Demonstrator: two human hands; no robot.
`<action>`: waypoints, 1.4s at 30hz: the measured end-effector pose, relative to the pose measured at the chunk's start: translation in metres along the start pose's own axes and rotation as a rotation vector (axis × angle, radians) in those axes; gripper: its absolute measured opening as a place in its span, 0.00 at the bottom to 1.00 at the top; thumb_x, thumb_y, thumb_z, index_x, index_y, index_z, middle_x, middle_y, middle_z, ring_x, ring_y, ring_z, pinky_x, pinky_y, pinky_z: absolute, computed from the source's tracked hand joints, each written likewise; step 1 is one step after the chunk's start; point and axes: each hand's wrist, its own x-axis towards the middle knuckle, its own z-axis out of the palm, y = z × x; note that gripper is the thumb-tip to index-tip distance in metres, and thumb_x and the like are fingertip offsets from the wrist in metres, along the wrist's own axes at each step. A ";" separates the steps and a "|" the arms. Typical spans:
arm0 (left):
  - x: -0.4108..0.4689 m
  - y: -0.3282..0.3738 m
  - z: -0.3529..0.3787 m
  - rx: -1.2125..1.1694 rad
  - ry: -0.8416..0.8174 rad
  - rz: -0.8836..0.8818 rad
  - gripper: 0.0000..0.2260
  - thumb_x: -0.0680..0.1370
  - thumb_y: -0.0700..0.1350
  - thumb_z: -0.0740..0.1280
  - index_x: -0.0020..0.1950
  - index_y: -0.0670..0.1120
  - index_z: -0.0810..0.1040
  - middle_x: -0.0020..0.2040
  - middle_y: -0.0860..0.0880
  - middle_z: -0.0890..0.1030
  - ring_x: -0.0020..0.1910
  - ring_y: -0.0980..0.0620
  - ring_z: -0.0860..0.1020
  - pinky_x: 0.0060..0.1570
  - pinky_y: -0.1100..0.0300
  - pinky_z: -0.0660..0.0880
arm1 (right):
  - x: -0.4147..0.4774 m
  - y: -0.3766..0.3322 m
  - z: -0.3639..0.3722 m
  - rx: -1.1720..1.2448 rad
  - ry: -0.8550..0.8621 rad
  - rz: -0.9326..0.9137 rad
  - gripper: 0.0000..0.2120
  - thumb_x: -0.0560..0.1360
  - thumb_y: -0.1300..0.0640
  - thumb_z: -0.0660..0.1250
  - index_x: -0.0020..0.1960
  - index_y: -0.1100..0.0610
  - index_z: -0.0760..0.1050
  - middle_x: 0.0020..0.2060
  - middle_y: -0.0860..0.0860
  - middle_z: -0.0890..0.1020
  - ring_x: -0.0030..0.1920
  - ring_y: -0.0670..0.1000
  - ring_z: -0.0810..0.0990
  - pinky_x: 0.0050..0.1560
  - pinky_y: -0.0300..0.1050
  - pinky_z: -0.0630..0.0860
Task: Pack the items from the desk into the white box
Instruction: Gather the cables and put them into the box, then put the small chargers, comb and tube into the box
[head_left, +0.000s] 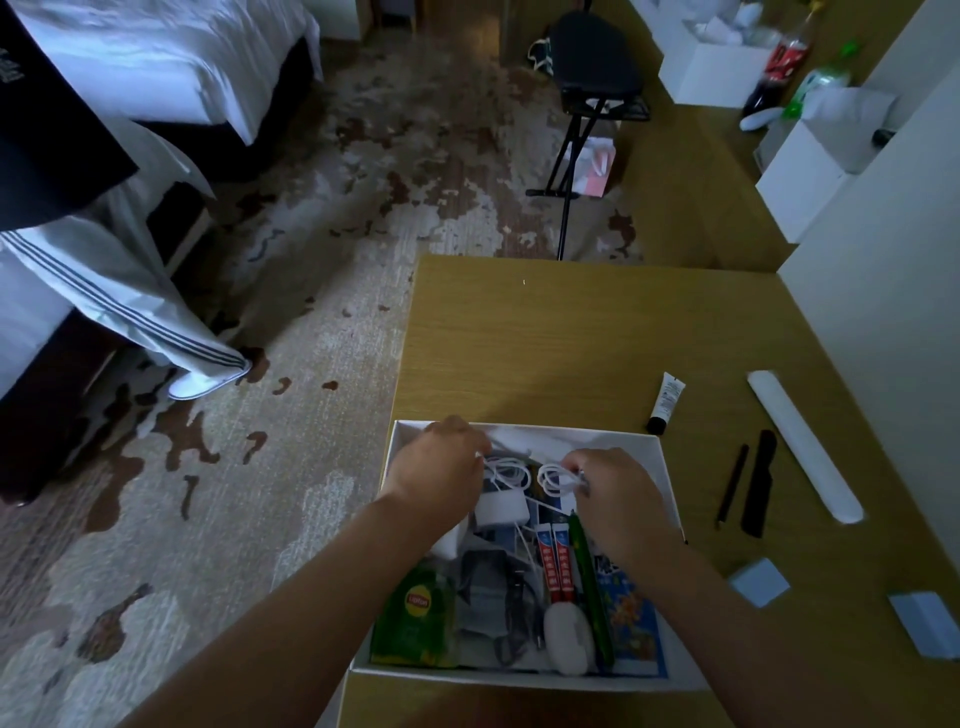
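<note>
Here, a wooden desk (571, 332) meets patterned carpet (311, 260).

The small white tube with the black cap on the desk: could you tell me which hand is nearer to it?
Right. The right hand is over the white box, nearer the tube; the left hand is at the box's far-left side.

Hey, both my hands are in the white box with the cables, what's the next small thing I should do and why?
Probably lay the coiled white cable down flat at the far end of the white box and let go. Your right hand pinches it there, your left hand rests by the other coil, and the small tube and black comb wait on the desk.
</note>
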 end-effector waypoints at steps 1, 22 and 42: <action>-0.001 0.003 0.002 0.020 -0.033 0.018 0.13 0.77 0.41 0.61 0.58 0.50 0.78 0.60 0.48 0.76 0.57 0.51 0.75 0.53 0.55 0.77 | 0.003 -0.001 0.002 -0.035 0.025 -0.049 0.12 0.70 0.66 0.66 0.51 0.55 0.80 0.44 0.53 0.82 0.46 0.53 0.78 0.44 0.45 0.75; 0.017 0.014 0.033 0.337 -0.135 0.036 0.12 0.77 0.43 0.62 0.58 0.51 0.79 0.63 0.50 0.75 0.65 0.48 0.67 0.59 0.52 0.72 | 0.014 0.007 0.027 0.010 -0.051 0.049 0.22 0.75 0.66 0.61 0.67 0.54 0.65 0.57 0.53 0.77 0.56 0.52 0.76 0.51 0.44 0.73; 0.020 0.149 -0.002 -0.140 0.109 0.379 0.14 0.74 0.36 0.60 0.54 0.47 0.80 0.56 0.49 0.78 0.50 0.49 0.75 0.44 0.56 0.73 | -0.071 0.068 -0.066 0.233 0.614 0.314 0.08 0.73 0.64 0.68 0.52 0.64 0.80 0.44 0.59 0.84 0.43 0.55 0.82 0.47 0.42 0.75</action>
